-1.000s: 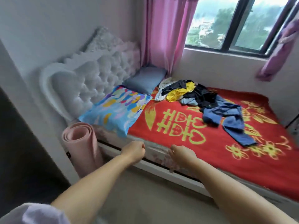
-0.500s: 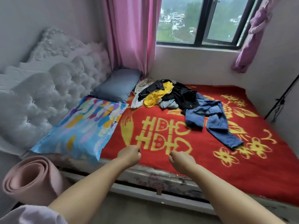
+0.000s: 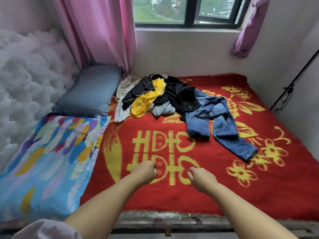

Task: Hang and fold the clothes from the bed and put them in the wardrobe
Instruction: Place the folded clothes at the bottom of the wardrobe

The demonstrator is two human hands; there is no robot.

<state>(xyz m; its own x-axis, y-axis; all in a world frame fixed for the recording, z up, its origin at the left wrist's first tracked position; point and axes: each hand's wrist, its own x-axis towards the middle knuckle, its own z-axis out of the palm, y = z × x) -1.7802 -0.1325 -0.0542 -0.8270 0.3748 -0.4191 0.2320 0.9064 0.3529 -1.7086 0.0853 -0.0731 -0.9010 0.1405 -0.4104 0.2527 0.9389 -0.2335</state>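
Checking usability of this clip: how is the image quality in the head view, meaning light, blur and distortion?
Head view: soft daylight from the window, no harsh shadows or glare; wide-angle bending shows at the edges, on the headboard and the right wall; the clothes pile, jeans and both fists, left hand and right hand, look reasonably sharp; the headboard looks smeared.

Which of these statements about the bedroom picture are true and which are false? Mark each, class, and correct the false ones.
1. The blue jeans lie spread on the red blanket. True.
2. The left hand holds the yellow garment. False: it is curled over the blanket, holding nothing.
3. The right hand holds nothing. True.
4. The grey-blue pillow lies on top of the clothes pile. False: it lies beside the pile, by the headboard.
5. A pink curtain hangs left of the window. True.
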